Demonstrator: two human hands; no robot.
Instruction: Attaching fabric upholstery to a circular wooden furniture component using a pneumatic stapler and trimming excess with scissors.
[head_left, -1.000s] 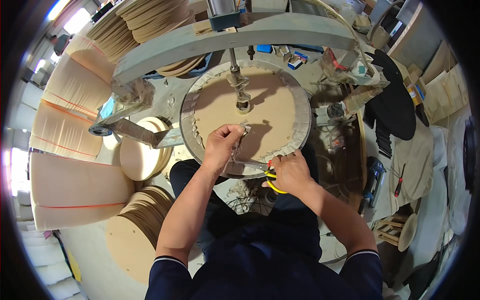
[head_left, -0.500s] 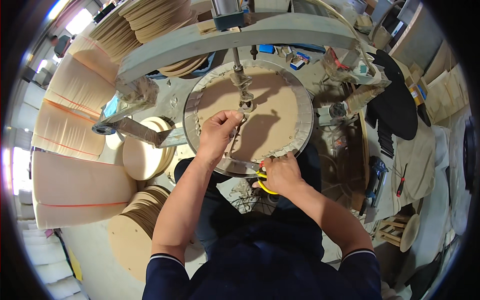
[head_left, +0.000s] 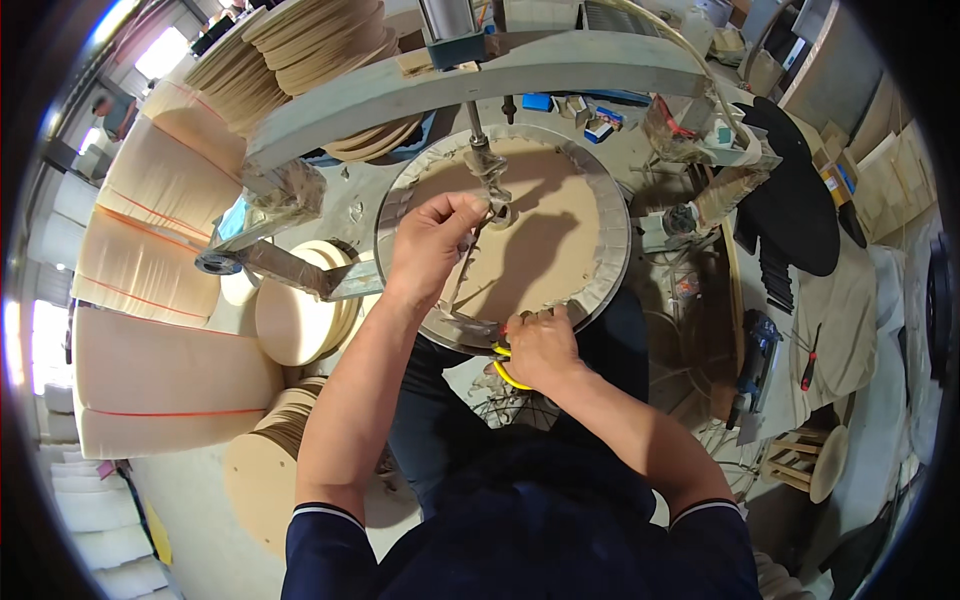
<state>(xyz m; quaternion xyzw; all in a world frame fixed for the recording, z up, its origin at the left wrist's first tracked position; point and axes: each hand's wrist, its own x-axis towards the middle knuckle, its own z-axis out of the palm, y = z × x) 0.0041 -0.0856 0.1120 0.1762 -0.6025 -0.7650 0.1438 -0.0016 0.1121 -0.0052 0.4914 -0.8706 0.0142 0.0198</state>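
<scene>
Two hands working here, and from my far-off post I see the right hand (head_left: 545, 350) has slid leftward along the near edge, bringing the scissors (head_left: 482, 328), while the left hand (head_left: 430, 245) has risen toward the middle of the round board (head_left: 570, 235). I'd judge more of the thin strip (head_left: 462, 272) is now free of the pleated cloth border (head_left: 608, 250). Left fingers pinch its upper end; right fingers wrap the handles. The strip runs over the board, from that pinch down near the blades.
</scene>
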